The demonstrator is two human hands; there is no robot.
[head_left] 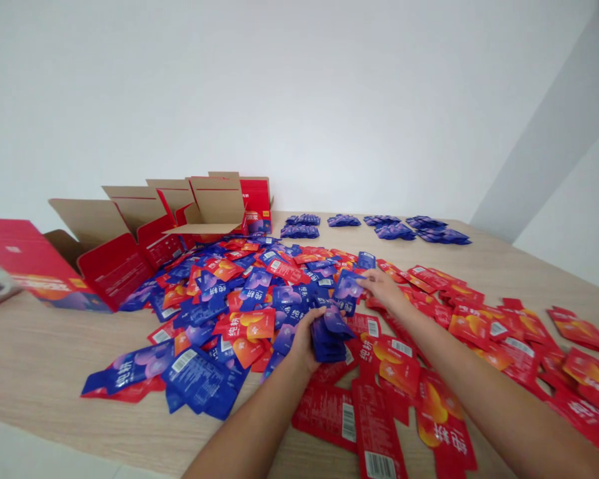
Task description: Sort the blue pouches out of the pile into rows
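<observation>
My left hand (307, 339) is closed round a stack of blue pouches (329, 339), held over the middle of the table. Just beyond it, my right hand (382, 287) pinches a single blue pouch (348, 286) by its right edge. Below and to the left of both hands spreads a mixed heap of blue and red pouches (252, 326). Red pouches (389, 359) lie under and between my forearms, some face up with orange fruit pictures, others showing barcodes.
Open red cartons (114, 269) with brown insides line the left and back left. Several bundles of blue pouches (394, 231) lie along the far side of the table (489, 259). More red pouches (509, 326) cover the right side. A white wall stands behind.
</observation>
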